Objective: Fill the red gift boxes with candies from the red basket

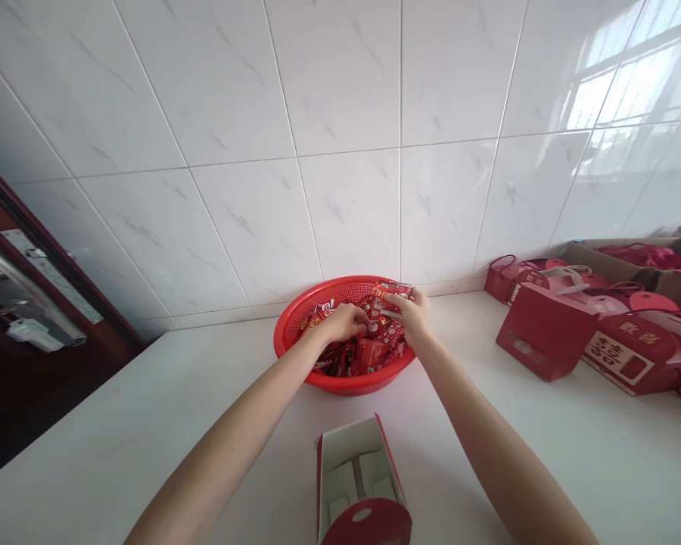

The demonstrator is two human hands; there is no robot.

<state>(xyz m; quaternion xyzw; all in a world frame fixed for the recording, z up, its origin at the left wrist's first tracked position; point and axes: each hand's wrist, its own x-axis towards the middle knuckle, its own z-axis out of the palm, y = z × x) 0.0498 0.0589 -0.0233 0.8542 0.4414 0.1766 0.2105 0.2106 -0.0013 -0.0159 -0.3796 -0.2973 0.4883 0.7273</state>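
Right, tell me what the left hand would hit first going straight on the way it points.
Most likely the red packets heaped in the red basket, right by the left hand's fingertips. How deep the fingers already sit among them is unclear.

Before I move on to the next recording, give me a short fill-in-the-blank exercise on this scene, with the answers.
1. The left hand and right hand are at the basket, whose colour is ____.
2. The open box stands on the basket's near side, not its ____ side.
3. The other boxes are to the person's ____.
4. The wall is covered with ____.

Missing words: red; far; right; tiles.
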